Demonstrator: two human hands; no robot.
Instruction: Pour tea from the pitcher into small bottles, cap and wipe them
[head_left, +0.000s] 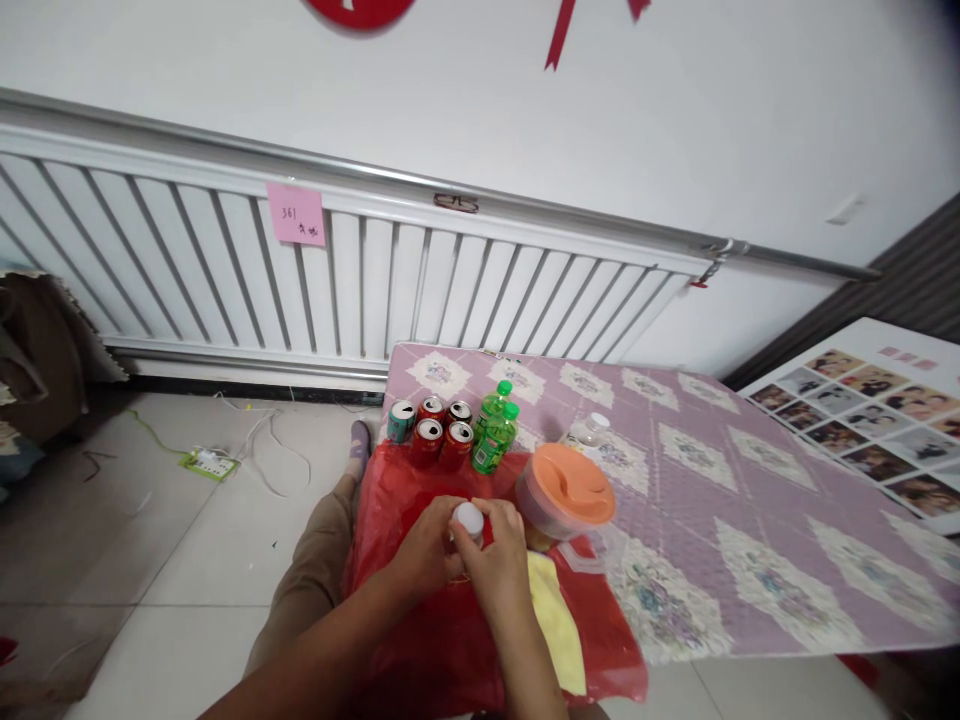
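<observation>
Both of my hands are wrapped around a white-capped bottle, whose body is mostly hidden by the fingers. My left hand closes on it from the left. On the other side my right hand grips it close to the cap. Under them spreads a red plastic sheet. Just beyond the hands stand several opened red cans, a teal can and two green bottles with green caps. To the right are a clear pitcher with an orange lid and a folded yellow cloth.
A clear bottle with a white cap is behind the pitcher. The purple patterned tablecloth reaches far right, towards a photo board. A white radiator lines the wall. A power strip and cables lie on the floor at left.
</observation>
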